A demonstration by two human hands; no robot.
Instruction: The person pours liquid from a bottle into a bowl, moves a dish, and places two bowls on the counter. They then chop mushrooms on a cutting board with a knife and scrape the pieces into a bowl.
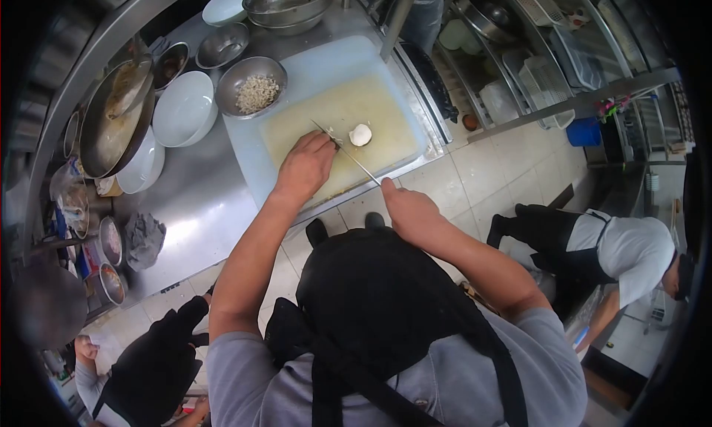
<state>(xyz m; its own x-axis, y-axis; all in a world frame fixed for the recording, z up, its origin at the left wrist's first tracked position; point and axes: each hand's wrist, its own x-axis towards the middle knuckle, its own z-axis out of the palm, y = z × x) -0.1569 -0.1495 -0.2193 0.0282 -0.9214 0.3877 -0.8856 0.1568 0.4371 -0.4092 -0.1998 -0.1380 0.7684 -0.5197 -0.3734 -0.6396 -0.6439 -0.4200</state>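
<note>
My right hand (pixel 408 208) is closed around the handle of a kitchen knife (pixel 359 164), whose blade lies slantwise over the yellowish cutting board (pixel 289 134). The fingers of my left hand (pixel 308 163) are curled down on the board against the blade, over a small piece of food that they mostly hide. Thin pale slivers lie by the blade. Just right of the knife sits a whitish, rounded piece (pixel 360 135) that looks like a mushroom. A steel bowl (pixel 228 106) holding chopped pale bits (pixel 257 94) stands at the board's far left corner.
Left of the board are white bowls (pixel 185 109), steel bowls and a large pan (pixel 100 149). A crumpled grey cloth (pixel 144 240) lies on the steel counter (pixel 193 212). One person (pixel 623 253) bends at the right; another (pixel 152 360) stands lower left. Shelving (pixel 578 104) stands upper right.
</note>
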